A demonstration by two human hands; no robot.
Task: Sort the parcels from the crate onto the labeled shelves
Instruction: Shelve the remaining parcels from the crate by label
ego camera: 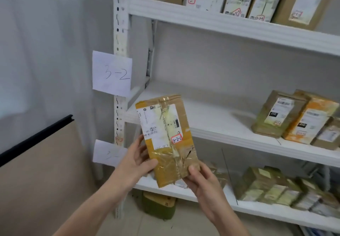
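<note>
Parcel [165, 138], a flat brown cardboard packet wrapped in clear tape, is held upright at the lower centre of the frame, in front of the white shelving. Its white shipping label carries a red-edged sticker [177, 139] reading 3-2-2. The left hand [136, 164] grips its lower left edge, thumb on the front and fingers curled behind. The right hand [202, 182] pinches its bottom right corner, thumb on top.

Left of centre, a paper sign [112, 73] marked 3-2 hangs on the shelf post [120, 33]. The middle shelf [211, 118] behind the parcel holds 3 leaning boxes [294, 118] at the right of the frame. More parcels stand in a row on the upper shelf [220, 20], and others lie stacked on the lower shelf [266, 211].
</note>
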